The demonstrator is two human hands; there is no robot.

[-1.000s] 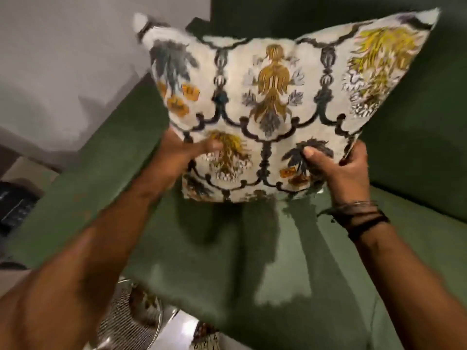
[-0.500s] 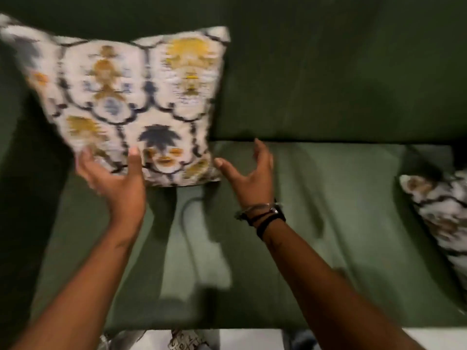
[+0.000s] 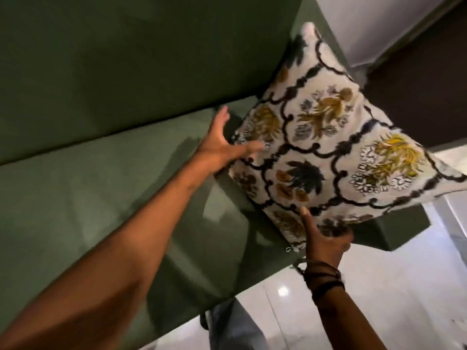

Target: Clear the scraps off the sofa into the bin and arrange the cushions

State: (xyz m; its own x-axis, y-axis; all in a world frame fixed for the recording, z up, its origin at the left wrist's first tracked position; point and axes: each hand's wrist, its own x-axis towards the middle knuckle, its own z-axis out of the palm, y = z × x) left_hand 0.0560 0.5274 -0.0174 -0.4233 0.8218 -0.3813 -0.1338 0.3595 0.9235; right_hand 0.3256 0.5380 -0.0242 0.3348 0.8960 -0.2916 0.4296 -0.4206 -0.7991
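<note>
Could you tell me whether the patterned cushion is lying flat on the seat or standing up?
Standing, tilted: the patterned cushion faces outward at the sofa's right end, right hand gripping its lower edge, left hand against its side.

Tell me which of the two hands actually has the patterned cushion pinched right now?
The right hand, the one with wristbands: its thumb lies on the cushion face and its fingers wrap under the lower edge. The left hand is spread open, flat against the side.

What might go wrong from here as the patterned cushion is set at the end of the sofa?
The cushion is tilted, one corner jutting past the sofa armrest over the floor, so it could topple off. The left hand is open, only touching its edge; the right hand alone grips the bottom corner, so it could slip.
</note>
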